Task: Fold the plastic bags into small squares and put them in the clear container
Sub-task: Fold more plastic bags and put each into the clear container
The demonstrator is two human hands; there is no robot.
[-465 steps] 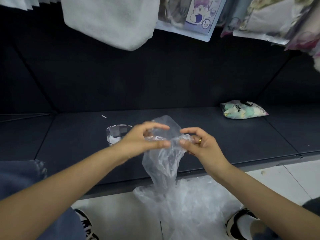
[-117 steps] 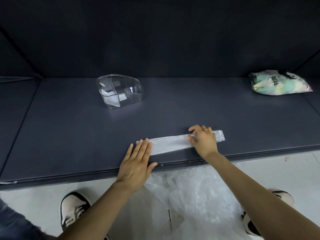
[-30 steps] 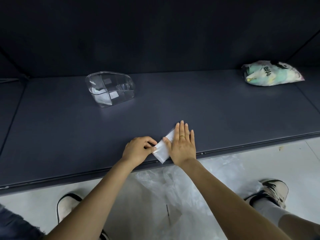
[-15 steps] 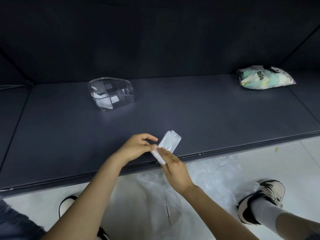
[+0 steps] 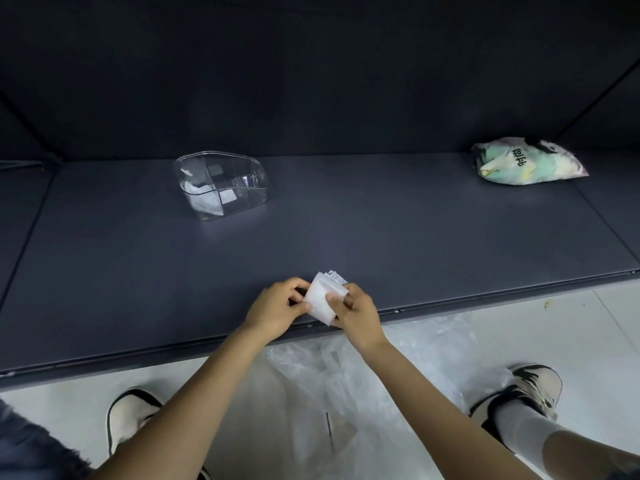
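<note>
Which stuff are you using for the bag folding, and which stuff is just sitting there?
Used for the job:
folded plastic bag, held by the left hand and right hand
clear container
loose plastic bags on the floor

Just sitting there:
colourful packet
dark shelf

Dark grey shelf [image 5: 381, 216] in front of me. A sealed packet with pastel contents [image 5: 528, 162] lies at its far right. My sneakers [image 5: 535, 384] stand on the white floor [image 5: 571, 327] below.
</note>
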